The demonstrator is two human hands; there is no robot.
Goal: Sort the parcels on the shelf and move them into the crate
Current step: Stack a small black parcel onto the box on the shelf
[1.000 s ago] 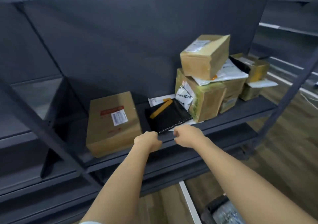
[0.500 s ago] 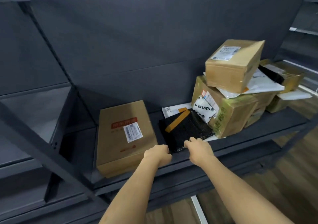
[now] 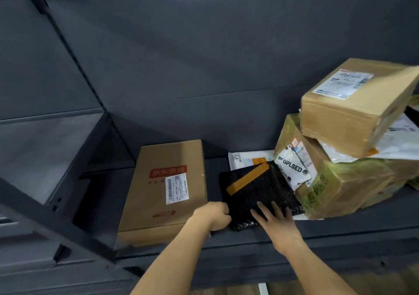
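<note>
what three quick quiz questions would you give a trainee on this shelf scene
1. True or false: the right hand lies with straight fingers on the black mailer.
2. The left hand grips: A the flat brown box; B the black mailer's left edge; C the shelf rail.
3. Fill in: peeking out behind the black mailer lies a ____ mailer.
Key: 1 true; 2 B; 3 white mailer.

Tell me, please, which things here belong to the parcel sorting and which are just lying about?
Job: black mailer, gripped by left hand, right hand flat on it; flat cardboard box; white mailer; stacked boxes; shelf.
Just there: back panel; diagonal brace.
</note>
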